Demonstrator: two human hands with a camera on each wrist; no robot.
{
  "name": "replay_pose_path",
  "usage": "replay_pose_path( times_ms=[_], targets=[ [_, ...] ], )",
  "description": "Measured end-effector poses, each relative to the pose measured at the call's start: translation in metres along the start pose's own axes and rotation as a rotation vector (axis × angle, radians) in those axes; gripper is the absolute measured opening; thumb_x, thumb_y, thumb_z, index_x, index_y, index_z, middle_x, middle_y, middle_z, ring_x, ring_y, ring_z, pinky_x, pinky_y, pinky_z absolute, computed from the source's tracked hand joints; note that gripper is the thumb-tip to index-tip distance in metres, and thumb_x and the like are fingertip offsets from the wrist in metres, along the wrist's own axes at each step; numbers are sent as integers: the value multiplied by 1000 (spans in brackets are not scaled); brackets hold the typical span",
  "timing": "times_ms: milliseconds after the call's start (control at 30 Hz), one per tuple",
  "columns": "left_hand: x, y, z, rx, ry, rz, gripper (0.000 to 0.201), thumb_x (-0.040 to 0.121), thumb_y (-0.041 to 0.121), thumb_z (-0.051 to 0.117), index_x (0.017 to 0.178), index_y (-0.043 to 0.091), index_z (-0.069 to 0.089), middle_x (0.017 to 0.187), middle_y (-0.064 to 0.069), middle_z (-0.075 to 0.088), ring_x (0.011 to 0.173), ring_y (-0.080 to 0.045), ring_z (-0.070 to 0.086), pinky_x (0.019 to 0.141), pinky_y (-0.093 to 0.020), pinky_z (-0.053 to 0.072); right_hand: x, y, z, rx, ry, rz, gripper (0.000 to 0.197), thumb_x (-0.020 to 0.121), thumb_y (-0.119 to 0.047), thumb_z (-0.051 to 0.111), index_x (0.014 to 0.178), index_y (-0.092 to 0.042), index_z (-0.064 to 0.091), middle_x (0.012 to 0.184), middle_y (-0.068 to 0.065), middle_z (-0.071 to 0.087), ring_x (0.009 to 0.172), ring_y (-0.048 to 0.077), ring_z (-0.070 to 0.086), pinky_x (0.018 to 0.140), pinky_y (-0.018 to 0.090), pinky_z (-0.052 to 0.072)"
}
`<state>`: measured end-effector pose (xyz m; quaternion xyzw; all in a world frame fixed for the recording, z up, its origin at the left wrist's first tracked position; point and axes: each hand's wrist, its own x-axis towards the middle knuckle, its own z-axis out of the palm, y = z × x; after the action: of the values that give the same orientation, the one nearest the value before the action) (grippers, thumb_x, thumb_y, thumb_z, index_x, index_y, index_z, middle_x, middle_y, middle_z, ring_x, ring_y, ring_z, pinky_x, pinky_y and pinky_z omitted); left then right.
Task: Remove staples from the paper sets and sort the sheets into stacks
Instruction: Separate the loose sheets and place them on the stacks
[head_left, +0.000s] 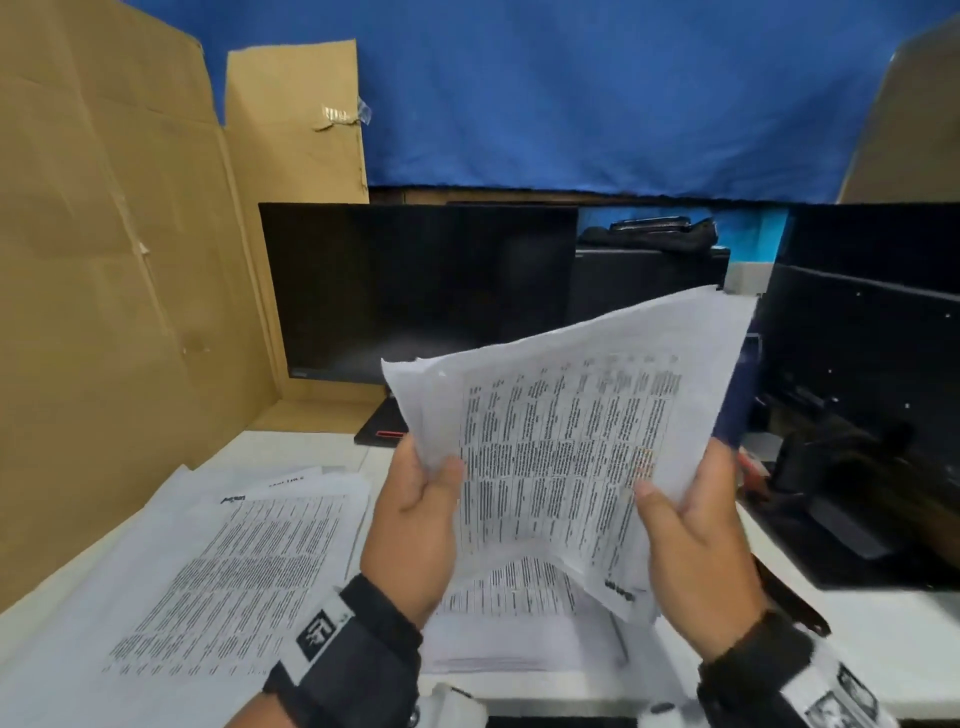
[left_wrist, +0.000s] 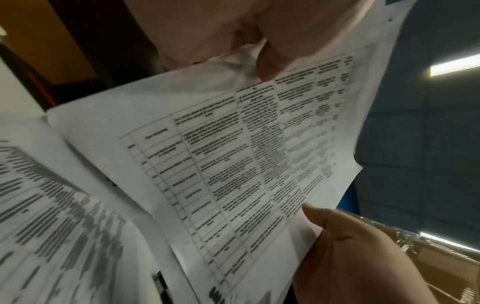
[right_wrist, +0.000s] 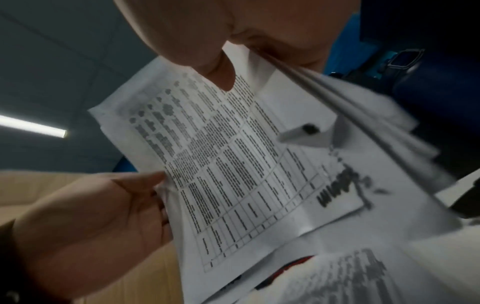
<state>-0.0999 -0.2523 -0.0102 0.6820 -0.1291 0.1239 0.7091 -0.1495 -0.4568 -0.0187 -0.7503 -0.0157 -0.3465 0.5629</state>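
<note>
- Between the two hands, lifted above the desk, hangs the paper set (head_left: 566, 452), a printed table facing the person, tilted with its far corner up to the right.
- Left hand (head_left: 415, 525) pinches the set's left edge, thumb on the printed face and fingers behind; right hand (head_left: 696, 540) pinches the right edge the same way. Both are clamped on the paper.
- Held by opposite edges like this, the sheets look to be parted or checked page by page; I cannot make out a staple anywhere.
- Directly beneath the hands lies a smaller stack (head_left: 514, 618) of similar table pages, probably where this sheet belongs.
- Left of the left hand spreads a loose, fanned stack (head_left: 234, 577) of text pages, its edges overhanging the white desk (head_left: 883, 634).
- Beyond the hands stands a dark monitor (head_left: 415, 291); right of the right hand sits black equipment (head_left: 857, 415) close by, so free room lies mostly downward and leftward.
</note>
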Motion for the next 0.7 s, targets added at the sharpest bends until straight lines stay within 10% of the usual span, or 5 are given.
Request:
replay_pose_path(
  times_ms=[300, 500, 700],
  targets=[
    [-5, -23, 6, 28, 87, -91, 29, 107, 19, 47, 115, 43, 63, 113, 16, 75, 110, -10, 69, 103, -50, 52, -14, 21, 13, -74, -123, 83, 68, 95, 2, 54, 134, -45, 25, 127, -27, 54, 112, -15, 54, 90, 5, 41],
    [-2, -25, 7, 33, 45, -83, 27, 106, 21, 48, 117, 42, 61, 112, 21, 74, 108, -4, 69, 101, -42, 53, -11, 18, 11, -132, -67, 71, 60, 95, -3, 55, 132, -44, 31, 130, -18, 55, 120, 0, 54, 107, 36, 45],
    [3, -27, 5, 10, 12, -83, 33, 105, 14, 51, 122, 42, 57, 114, 24, 73, 107, 3, 67, 96, -30, 49, -5, 8, 6, -62, -79, 50, 67, 94, 2, 55, 140, -40, 29, 123, -34, 56, 116, -10, 55, 95, 18, 44]
  ],
)
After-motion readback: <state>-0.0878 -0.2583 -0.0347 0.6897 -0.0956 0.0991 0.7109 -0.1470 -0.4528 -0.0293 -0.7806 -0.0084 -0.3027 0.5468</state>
